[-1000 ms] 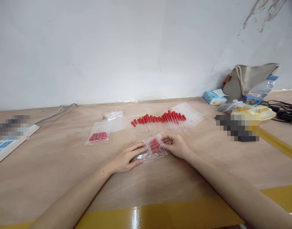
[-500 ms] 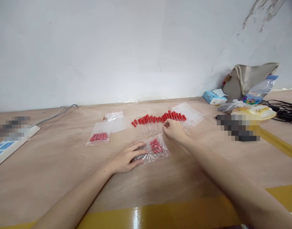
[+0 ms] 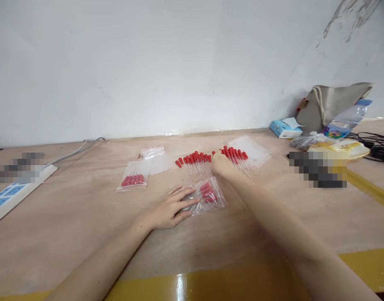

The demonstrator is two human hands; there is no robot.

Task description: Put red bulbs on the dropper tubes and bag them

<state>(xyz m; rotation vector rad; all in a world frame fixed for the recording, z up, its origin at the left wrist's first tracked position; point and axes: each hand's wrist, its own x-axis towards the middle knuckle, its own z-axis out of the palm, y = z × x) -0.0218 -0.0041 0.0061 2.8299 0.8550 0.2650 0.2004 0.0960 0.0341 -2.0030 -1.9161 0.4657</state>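
My left hand lies flat with fingers spread on a clear zip bag holding several red-bulbed droppers. Beyond it, a row of glass droppers with red rubber bulbs lies on the table, bulbs toward the wall. My right hand reaches into the middle of this row, its fingers pinched at a dropper whose red bulb peeks out by the fingertips. The hand hides most of that dropper's tube. More droppers lie just right of this hand.
A filled dropper bag lies left, beside flat zip bags; more bags lie behind the row. At right are a tissue pack, a beige bag and black cables. A power strip sits at left.
My right hand has shifted slightly up and its fingers have turned in among the row, hiding some bulbs. My left hand stays on the bag. The whole view has shifted a little.
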